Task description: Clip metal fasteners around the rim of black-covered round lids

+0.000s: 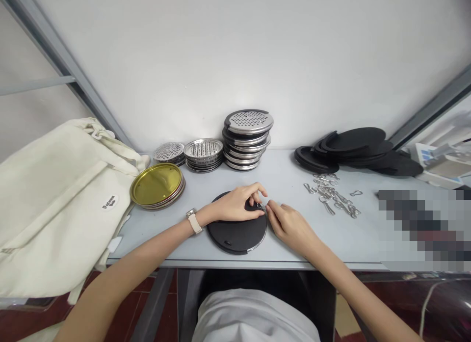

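A round black disc [237,231] with a metal rim lies flat near the table's front edge. My left hand [239,204], with a watch on its wrist, rests on the disc's far edge, fingers curled. My right hand [289,226] is beside the disc on the right, its fingertips pinched together. Both hands meet on a small metal clip [260,206] at the disc's upper right rim.
Several loose metal clips [333,195] lie to the right. Black discs [353,148] are piled at the back right. Stacks of perforated metal lids [248,138] [203,154] stand at the back. Gold lids [157,185] and a cream bag [55,199] are on the left.
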A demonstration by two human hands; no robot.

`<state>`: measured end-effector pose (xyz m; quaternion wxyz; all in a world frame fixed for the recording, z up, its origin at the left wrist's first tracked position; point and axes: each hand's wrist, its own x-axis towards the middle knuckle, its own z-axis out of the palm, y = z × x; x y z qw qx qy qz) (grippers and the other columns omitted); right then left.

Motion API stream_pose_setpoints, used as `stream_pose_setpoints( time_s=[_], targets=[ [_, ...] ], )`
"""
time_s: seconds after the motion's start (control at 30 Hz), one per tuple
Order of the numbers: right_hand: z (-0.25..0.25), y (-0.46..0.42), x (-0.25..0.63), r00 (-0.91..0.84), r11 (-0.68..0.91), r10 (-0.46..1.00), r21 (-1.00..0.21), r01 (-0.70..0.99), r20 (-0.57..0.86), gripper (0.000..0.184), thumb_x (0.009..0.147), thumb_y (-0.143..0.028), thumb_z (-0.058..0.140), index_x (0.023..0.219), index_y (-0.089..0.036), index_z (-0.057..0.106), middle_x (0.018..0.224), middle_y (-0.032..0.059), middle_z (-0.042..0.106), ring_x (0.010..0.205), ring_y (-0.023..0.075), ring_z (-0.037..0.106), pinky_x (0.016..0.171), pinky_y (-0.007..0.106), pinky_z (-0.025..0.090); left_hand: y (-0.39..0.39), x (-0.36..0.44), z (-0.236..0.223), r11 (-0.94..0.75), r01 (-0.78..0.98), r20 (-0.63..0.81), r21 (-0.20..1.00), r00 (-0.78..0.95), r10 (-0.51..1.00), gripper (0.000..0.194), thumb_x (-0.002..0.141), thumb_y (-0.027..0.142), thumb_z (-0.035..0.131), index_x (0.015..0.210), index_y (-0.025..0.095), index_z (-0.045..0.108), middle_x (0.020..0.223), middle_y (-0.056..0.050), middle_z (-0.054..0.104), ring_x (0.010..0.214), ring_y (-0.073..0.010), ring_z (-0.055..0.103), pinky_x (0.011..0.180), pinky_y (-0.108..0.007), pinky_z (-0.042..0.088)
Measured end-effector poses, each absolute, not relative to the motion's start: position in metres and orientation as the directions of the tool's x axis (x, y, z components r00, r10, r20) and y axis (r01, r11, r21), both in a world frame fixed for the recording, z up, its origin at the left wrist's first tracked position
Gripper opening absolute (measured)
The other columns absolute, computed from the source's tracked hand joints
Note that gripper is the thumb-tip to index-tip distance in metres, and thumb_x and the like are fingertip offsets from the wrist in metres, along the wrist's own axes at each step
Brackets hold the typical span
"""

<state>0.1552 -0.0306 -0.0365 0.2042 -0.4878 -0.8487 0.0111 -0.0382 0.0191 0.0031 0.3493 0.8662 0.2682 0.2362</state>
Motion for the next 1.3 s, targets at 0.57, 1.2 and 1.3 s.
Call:
stream_pose_setpoints(
  time_s=[0.57, 1.2, 1.3],
  targets=[
    [-0.0354, -0.0315, 0.1553, -0.465, 0.54, 0.829, -0.225, 0.811, 0.312, 0.023, 0.096, -0.021, 0.032, 0.076, -0.022, 0.043, 0.058, -0.0001, 0.053, 0.055, 0.0174, 0.049, 0.055, 0.027, 0.031, 0.0208, -0.0375, -0.0004, -0.547, 0.266, 0.207, 0.794, 0.727, 0.655, 0.046, 0.073, 0.02, 0.066, 0.114, 0.02, 0.045, 0.084, 0.001, 0.056, 0.074, -0.0113, 0.055, 0.069, -0.024, 0.047],
    [-0.0337, -0.0322, 0.1544, -0.465, 0.539, 0.829, -0.223, 0.812, 0.311, 0.023, 0.095, -0.021, 0.033, 0.076, -0.021, 0.045, 0.057, -0.0001, 0.053, 0.054, 0.0174, 0.05, 0.055, 0.027, 0.031, 0.0211, -0.0366, 0.0004, -0.536, 0.258, 0.202, 0.804, 0.73, 0.653, 0.046, 0.074, 0.018, 0.066, 0.114, 0.021, 0.046, 0.083, 0.002, 0.057, 0.074, -0.0108, 0.055, 0.068, -0.023, 0.045],
    [-0.0332, -0.0323, 0.1544, -0.465, 0.538, 0.83, -0.221, 0.813, 0.308, 0.023, 0.096, -0.021, 0.033, 0.076, -0.021, 0.045, 0.057, -0.0001, 0.053, 0.055, 0.0175, 0.05, 0.056, 0.027, 0.032, 0.0215, -0.0367, 0.0001, -0.538, 0.255, 0.203, 0.804, 0.732, 0.651, 0.045, 0.074, 0.019, 0.067, 0.114, 0.02, 0.046, 0.083, 0.001, 0.057, 0.074, -0.0108, 0.055, 0.068, -0.023, 0.045]
  ],
)
